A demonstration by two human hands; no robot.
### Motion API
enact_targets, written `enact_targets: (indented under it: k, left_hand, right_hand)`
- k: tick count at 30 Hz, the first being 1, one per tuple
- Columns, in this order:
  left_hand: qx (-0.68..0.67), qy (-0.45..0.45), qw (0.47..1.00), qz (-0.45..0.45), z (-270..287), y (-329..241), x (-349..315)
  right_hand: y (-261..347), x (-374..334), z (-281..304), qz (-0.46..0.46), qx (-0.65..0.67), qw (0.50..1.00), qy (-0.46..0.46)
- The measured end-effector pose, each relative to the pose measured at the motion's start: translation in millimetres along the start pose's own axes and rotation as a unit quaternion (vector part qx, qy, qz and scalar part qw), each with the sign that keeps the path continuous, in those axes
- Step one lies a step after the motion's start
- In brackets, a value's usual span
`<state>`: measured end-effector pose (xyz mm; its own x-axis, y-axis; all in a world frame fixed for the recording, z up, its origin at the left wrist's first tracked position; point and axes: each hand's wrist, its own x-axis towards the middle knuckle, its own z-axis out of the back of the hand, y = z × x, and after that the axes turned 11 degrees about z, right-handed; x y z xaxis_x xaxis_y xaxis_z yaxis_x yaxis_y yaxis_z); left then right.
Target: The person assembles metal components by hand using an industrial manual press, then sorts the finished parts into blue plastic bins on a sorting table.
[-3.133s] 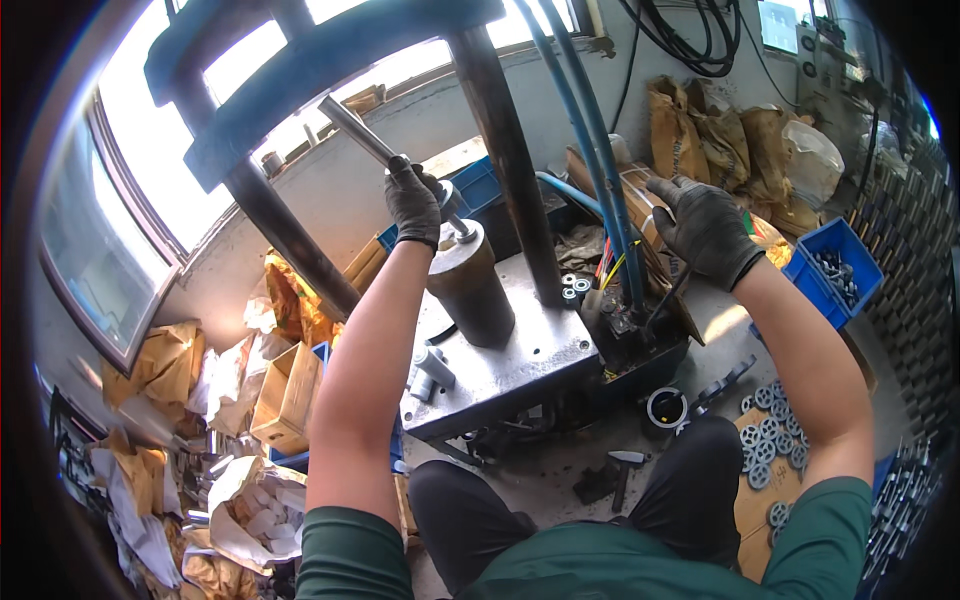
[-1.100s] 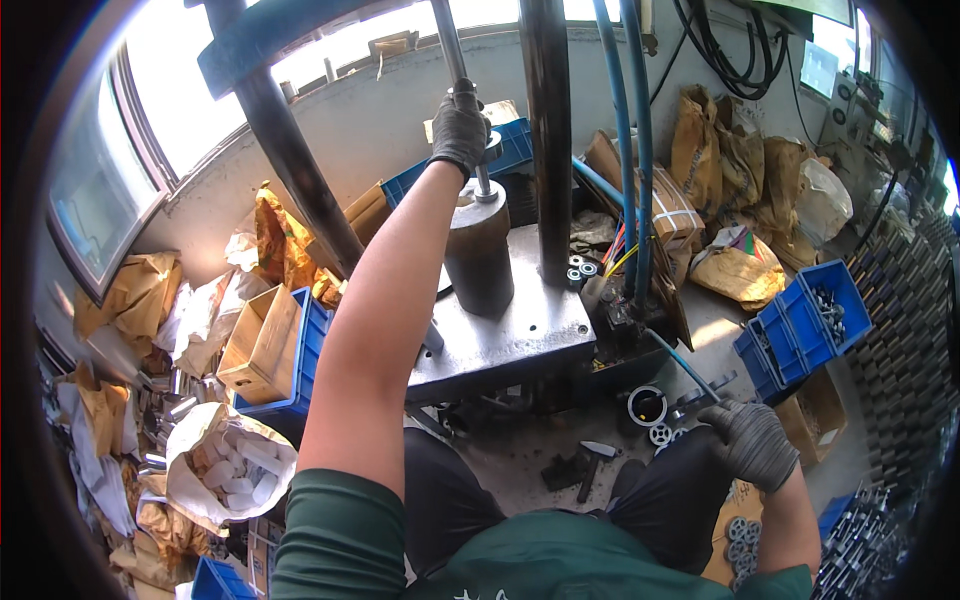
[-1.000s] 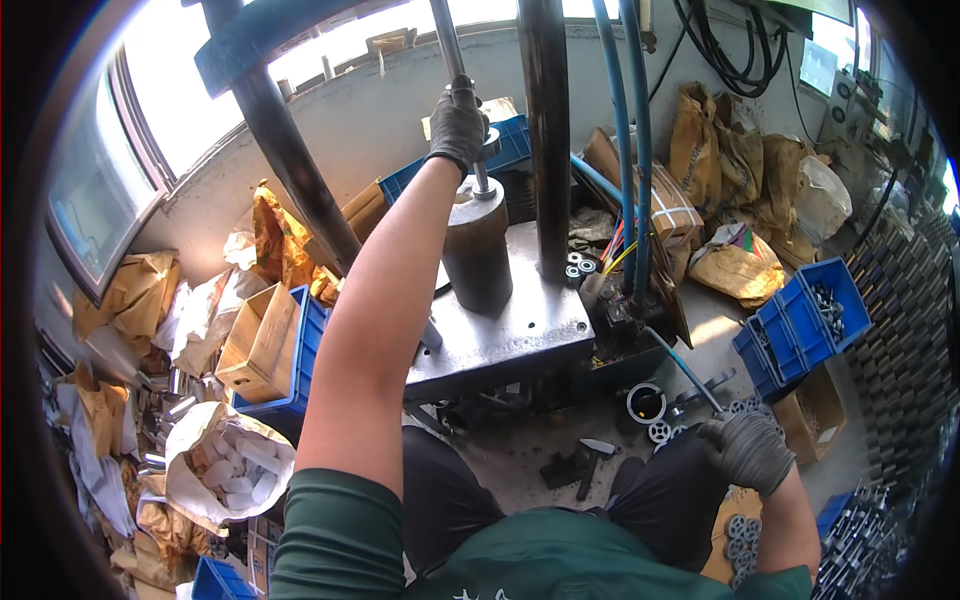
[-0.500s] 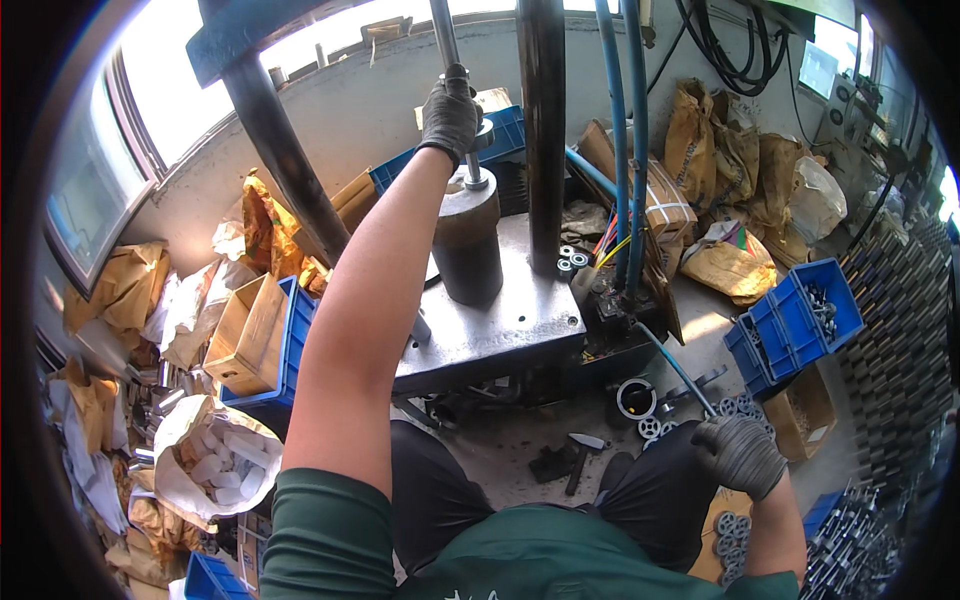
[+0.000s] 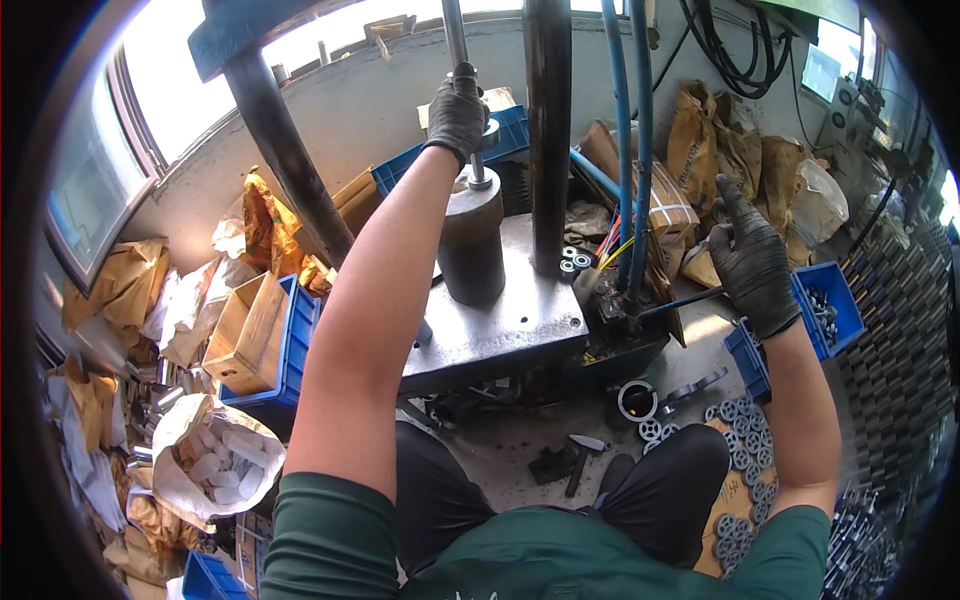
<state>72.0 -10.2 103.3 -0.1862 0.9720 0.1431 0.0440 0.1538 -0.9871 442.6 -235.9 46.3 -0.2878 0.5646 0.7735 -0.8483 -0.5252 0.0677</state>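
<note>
My left hand (image 5: 456,112), in a dark grey glove, is closed round an upright metal shaft (image 5: 456,35) under the press. Just below the fist, a round metal collar (image 5: 488,136) surrounds the shaft. The shaft's lower end meets the top of a thick dark cylinder (image 5: 473,250) standing on the steel press table (image 5: 515,325). My gloved right hand (image 5: 752,258) is raised on the right, index finger stretched up and fingers apart. A thin lever (image 5: 685,301) reaches its palm side; whether they touch is hard to tell.
Dark press columns (image 5: 547,140) and blue hoses (image 5: 640,150) rise beside the table. Right of it stand blue bins (image 5: 835,310) of metal parts and many grey ring-shaped parts (image 5: 745,440). A hammer (image 5: 582,462) lies on the floor. An open bag (image 5: 215,465) sits at left.
My right hand has gone up and forward from beside my knee, its fingers loosening from their grip on the lever. The lever has swung upward. My left hand keeps its grip on the shaft.
</note>
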Motion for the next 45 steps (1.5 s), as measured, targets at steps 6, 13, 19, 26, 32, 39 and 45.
enact_targets:
  k: [6, 13, 19, 26, 32, 39, 45]
  left_hand:
    - [-0.037, -0.006, 0.999, -0.023, -3, 3, 2]
    - [0.013, -0.018, 1.000, 0.007, 1, -2, 0]
    - [0.002, -0.020, 1.000, -0.004, -1, -2, -3]
    - [-0.029, -0.014, 0.999, 0.002, -3, -1, -1]
    - [-0.034, -0.014, 0.999, -0.010, -2, 0, -3]
    - [-0.030, -0.014, 0.999, -0.014, -1, 0, -4]
    - [-0.025, -0.012, 1.000, -0.011, -1, 1, -1]
  right_hand:
    - [24, -58, 39, -0.013, 0.010, 0.991, 0.136]
    - [63, -150, 74, -0.030, 0.081, 0.883, 0.461]
    - [67, -159, 73, -0.074, 0.081, 0.884, 0.455]
    - [62, -170, 70, -0.031, 0.069, 0.840, 0.538]
    - [60, -167, 73, -0.081, 0.114, 0.892, 0.430]
    - [61, -167, 75, -0.037, 0.110, 0.873, 0.474]
    - [59, -168, 75, -0.046, 0.107, 0.879, 0.462]
